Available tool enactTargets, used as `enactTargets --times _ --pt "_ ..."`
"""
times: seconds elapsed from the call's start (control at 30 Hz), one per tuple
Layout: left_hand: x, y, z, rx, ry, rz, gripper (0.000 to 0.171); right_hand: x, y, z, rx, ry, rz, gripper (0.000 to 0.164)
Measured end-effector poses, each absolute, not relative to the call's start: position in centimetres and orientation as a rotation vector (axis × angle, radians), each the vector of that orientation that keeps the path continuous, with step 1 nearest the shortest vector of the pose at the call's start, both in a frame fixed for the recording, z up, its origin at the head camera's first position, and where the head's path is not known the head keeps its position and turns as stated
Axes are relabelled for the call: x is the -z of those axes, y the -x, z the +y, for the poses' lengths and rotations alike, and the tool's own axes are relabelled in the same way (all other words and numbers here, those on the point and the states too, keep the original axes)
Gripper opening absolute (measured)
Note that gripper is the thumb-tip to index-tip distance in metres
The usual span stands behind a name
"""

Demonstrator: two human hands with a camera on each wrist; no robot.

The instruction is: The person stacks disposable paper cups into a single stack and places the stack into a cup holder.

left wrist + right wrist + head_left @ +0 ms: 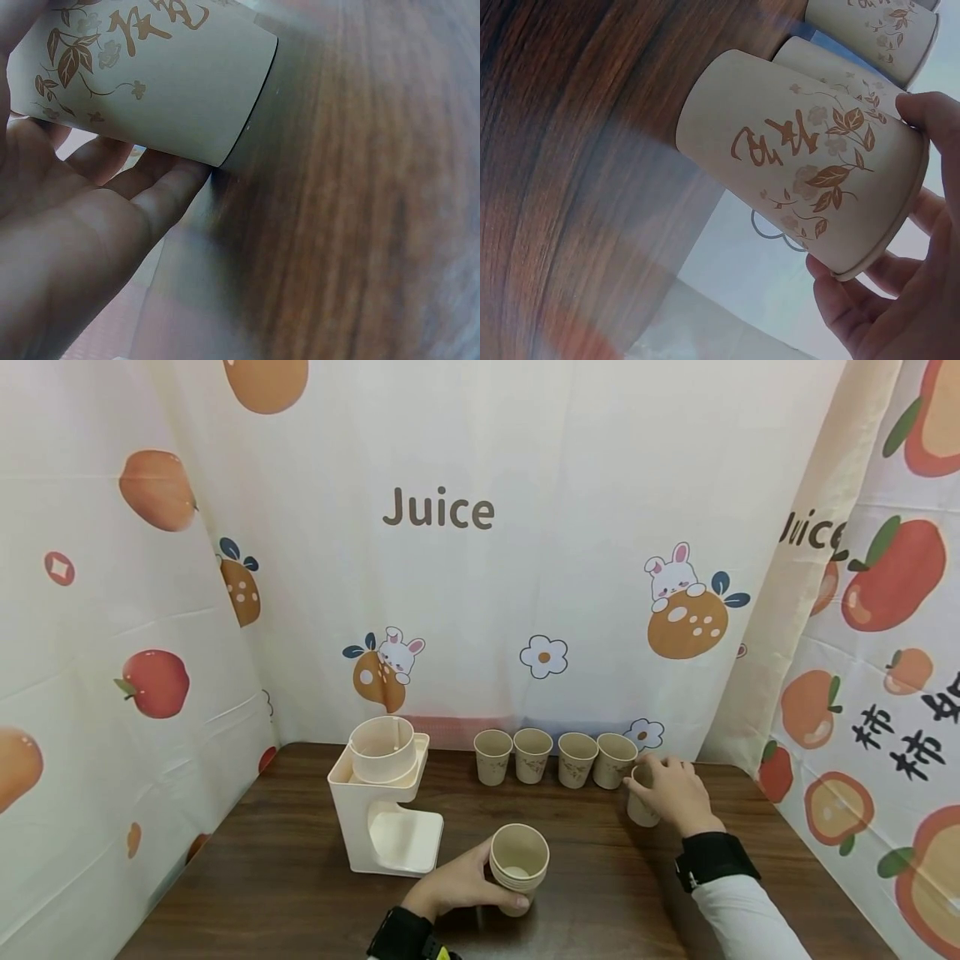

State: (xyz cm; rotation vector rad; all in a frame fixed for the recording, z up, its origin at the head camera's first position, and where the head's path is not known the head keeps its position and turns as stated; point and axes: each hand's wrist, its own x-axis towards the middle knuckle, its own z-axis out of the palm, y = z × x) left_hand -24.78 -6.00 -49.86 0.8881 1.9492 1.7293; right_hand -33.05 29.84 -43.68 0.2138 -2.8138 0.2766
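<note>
Near the front middle of the table, my left hand (468,883) grips a stack of beige paper cups (519,858), thumb on the near side. The left wrist view shows the outer wall of a paper cup (150,82) with brown leaves and writing, its base close to the wood. At the right end of the cup row, my right hand (678,792) holds a single paper cup (641,810) by its rim. In the right wrist view that cup (802,161) has thumb and fingers around its rim, with another cup just behind it.
Several paper cups (532,757) stand upright in a row at the back of the brown table (592,893). A cream juicer-like machine (352,827) with a round top stands left. Fruit-printed curtains (465,585) enclose the back and sides.
</note>
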Motion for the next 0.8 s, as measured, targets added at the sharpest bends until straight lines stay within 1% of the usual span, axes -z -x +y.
enactTargets --times 0.33,0.57,0.8 --pt "49.8 24.7 -6.0 -1.733 -0.893 1.942 0.072 43.6 32.4 29.2 -0.239 -0.258 -2.767 0.049" --pt "49.8 24.8 -6.0 -1.731 -0.893 1.943 0.073 42.8 31.1 28.0 -0.253 -0.324 -2.672 0.048" --pt "49.8 24.8 -6.0 -1.727 -0.886 1.958 0.072 42.0 30.2 26.7 -0.253 -0.391 -2.594 0.042"
